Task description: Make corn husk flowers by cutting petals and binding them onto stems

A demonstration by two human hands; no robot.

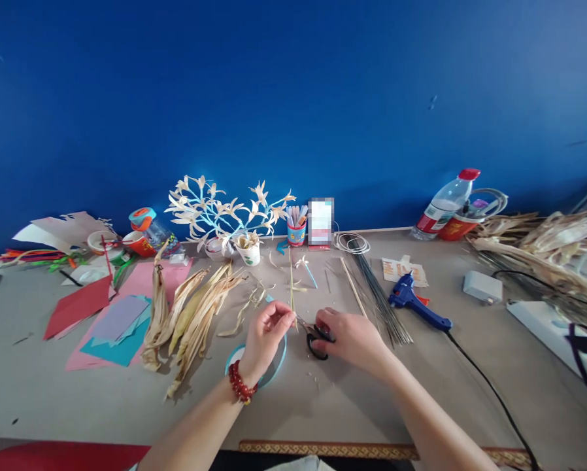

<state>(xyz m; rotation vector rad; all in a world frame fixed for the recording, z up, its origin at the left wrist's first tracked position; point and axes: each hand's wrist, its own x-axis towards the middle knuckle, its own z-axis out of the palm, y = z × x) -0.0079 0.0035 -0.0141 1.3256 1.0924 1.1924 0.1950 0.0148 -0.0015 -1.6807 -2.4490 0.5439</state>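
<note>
My left hand [270, 333], with a red bead bracelet at the wrist, is closed in a pinch on a narrow pale corn husk strip [292, 281] that stretches away from me. From the right, my right hand [345, 333] grips black-handled scissors [317, 347], one finger loop showing below the fingers. The scissor blades point left and meet the strip beside my left fingertips; whether they are open is too small to tell. Under my left wrist lies a ring of light blue tape [282, 360]. A small husk flower on a blue stem [309, 271] lies beyond my hands.
Dried corn husks [208, 297] and coloured paper [121, 350] lie left. Husk flowers stand in a white cup [248, 250] at the back. To the right are dark wires [382, 294], a blue glue gun [418, 304] with its cord, a bottle [440, 206] and a power strip [548, 333].
</note>
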